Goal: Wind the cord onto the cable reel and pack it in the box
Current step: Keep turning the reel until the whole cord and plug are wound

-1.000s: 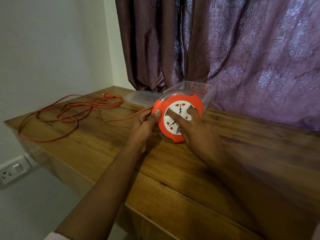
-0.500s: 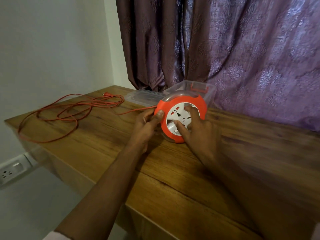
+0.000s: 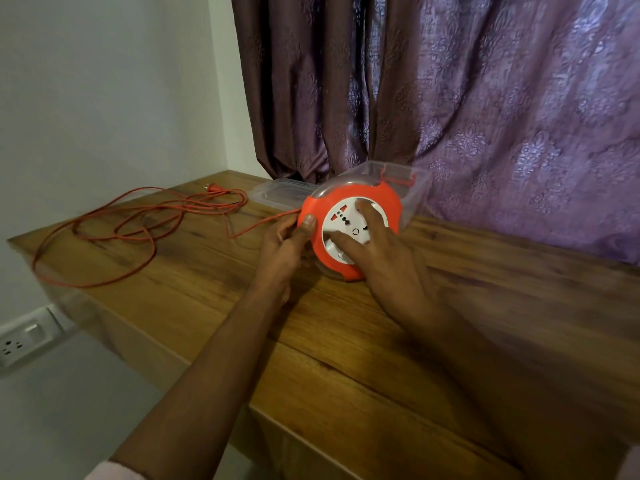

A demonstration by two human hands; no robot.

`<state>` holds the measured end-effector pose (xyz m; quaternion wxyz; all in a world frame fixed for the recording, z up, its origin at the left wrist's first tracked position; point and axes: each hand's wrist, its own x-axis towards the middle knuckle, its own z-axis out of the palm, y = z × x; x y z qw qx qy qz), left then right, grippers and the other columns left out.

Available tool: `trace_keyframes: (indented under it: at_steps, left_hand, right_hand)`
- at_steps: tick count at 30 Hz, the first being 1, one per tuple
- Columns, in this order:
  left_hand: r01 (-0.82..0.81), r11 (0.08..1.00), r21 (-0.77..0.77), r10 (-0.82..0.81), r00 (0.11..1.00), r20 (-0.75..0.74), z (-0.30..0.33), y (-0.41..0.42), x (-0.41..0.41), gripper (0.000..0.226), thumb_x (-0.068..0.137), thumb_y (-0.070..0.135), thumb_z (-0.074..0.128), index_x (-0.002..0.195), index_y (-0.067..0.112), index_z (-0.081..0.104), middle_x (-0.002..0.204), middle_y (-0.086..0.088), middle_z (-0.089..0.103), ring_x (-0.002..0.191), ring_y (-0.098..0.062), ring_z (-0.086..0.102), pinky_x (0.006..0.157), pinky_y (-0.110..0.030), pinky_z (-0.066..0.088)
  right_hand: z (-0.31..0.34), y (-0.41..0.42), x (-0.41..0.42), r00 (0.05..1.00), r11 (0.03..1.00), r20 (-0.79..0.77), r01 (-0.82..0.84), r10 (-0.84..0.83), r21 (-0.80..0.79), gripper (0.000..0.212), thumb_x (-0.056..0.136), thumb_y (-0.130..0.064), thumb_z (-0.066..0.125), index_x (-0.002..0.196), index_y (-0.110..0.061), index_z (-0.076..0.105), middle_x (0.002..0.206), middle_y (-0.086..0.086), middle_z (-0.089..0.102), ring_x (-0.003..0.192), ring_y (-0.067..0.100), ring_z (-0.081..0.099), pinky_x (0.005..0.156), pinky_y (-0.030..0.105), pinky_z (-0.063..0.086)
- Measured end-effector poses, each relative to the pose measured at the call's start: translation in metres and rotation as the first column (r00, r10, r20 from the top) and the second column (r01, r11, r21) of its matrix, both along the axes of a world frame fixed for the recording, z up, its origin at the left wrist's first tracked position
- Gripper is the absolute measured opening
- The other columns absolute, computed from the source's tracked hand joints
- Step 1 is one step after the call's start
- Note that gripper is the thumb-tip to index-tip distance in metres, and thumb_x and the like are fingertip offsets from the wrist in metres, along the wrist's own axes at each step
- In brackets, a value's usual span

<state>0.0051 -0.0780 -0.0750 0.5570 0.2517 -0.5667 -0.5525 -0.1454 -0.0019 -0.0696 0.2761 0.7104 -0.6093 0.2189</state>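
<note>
An orange cable reel (image 3: 387, 206) with a white socket face stands tilted on the wooden table (image 3: 346, 341). My left hand (image 3: 284, 251) grips the reel's left rim, thumb on the orange edge, where the cord enters. My right hand (image 3: 384, 258) lies on the white face with fingers spread and pressing on it. The orange cord (image 3: 138, 220) runs left from the reel into loose loops on the table, ending in a plug (image 3: 212, 188) near the wall. A clear plastic box (image 3: 415, 188) stands just behind the reel, with its lid (image 3: 280, 192) lying flat to the left.
A purple patterned curtain (image 3: 485, 98) hangs behind the table. The table's left edge meets a white wall, and a wall socket (image 3: 20, 341) sits below it. The cord's loops cover the table's left part.
My right hand has turned the white face round, its fingers shifting clockwise. The cord near the reel has drawn in slightly. My left hand stays on the rim.
</note>
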Motion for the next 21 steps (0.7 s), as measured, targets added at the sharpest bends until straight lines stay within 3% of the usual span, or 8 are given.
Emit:
trace_keyframes:
  at_steps: [3,7,10,13,17,21]
  left_hand:
    - [0.002,1.000,0.016,-0.002,1.000,-0.017,0.0007,-0.0012,0.0009,0.019,0.099,0.031,0.059,0.090,0.036,0.076,0.090,0.009,0.080,0.080,-0.012,0.078,0.061,-0.031,0.063]
    - [0.017,1.000,0.023,-0.017,1.000,-0.010,0.0007,-0.0001,-0.0008,0.014,0.099,0.028,0.058,0.097,0.029,0.072,0.087,0.009,0.080,0.076,-0.010,0.077,0.057,-0.025,0.060]
    - [0.015,1.000,0.018,-0.015,1.000,-0.009,0.0001,-0.0007,-0.0020,0.015,0.100,0.025,0.057,0.097,0.026,0.072,0.084,0.008,0.080,0.074,-0.010,0.076,0.060,-0.029,0.063]
    - [0.016,1.000,0.020,-0.016,1.000,0.001,-0.0001,-0.0008,-0.0029,0.014,0.100,0.026,0.057,0.098,0.025,0.071,0.082,0.008,0.079,0.073,-0.008,0.075,0.058,-0.027,0.062]
    - [0.028,0.999,0.021,-0.029,0.999,0.038,-0.0021,-0.0003,-0.0025,0.013,0.099,0.028,0.058,0.097,0.029,0.071,0.085,0.012,0.080,0.076,-0.006,0.076,0.058,-0.024,0.061]
    - [0.041,0.999,0.011,-0.041,0.998,0.045,-0.0033,0.0008,-0.0050,0.011,0.097,0.029,0.060,0.099,0.030,0.072,0.090,0.011,0.080,0.082,-0.008,0.076,0.061,-0.025,0.061]
  right_hand:
    - [0.0003,0.0011,-0.0017,1.000,0.999,-0.003,0.006,-0.006,0.052,0.054,0.093,-0.023,0.058,0.136,-0.044,0.033,0.157,0.010,0.017,0.109,0.034,0.057,0.068,0.043,0.056]
    - [0.0031,0.0066,-0.0010,0.994,0.995,-0.075,0.086,-0.082,0.053,0.059,0.091,-0.024,0.061,0.138,-0.045,0.032,0.152,0.013,0.025,0.103,0.035,0.059,0.061,0.040,0.054]
    - [0.0042,0.0084,-0.0013,0.992,0.991,-0.057,0.119,-0.116,0.065,0.063,0.093,-0.022,0.057,0.142,-0.047,0.027,0.149,0.014,0.029,0.099,0.034,0.061,0.061,0.037,0.052]
    - [0.0048,0.0095,-0.0028,0.988,0.987,-0.013,0.155,-0.155,0.052,0.066,0.091,-0.022,0.058,0.145,-0.045,0.028,0.140,0.015,0.039,0.085,0.032,0.065,0.053,0.032,0.049]
    - [0.0049,0.0068,-0.0033,0.979,0.980,0.050,0.194,-0.196,0.047,0.060,0.090,-0.048,0.055,0.144,-0.044,0.028,0.119,0.010,0.051,0.070,0.033,0.063,0.049,0.031,0.045]
    - [0.0033,0.0035,-0.0039,0.968,0.976,0.119,0.218,-0.219,0.018,0.059,0.088,-0.064,0.045,0.139,-0.039,0.028,0.112,0.008,0.063,0.073,0.037,0.066,0.057,0.037,0.052]
